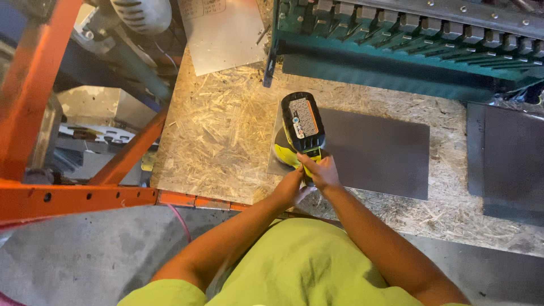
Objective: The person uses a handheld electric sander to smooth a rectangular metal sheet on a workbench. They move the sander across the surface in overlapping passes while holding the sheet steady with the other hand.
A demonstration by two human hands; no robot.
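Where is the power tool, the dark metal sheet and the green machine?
cordless power tool (pixel 304 122), head view, on its battery pack.
dark metal sheet (pixel 374 153), head view, on its bare middle.
green machine (pixel 385 54), head view, on its front beam.

Matt grey metal sheet (pixel 374 150); rough OSB wood bench (pixel 221 136); plastic drill (pixel 303 127).

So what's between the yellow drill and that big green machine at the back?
In the head view, only bare chipboard bench top lies between the cordless drill and the green machine; the dark metal sheet stops short.
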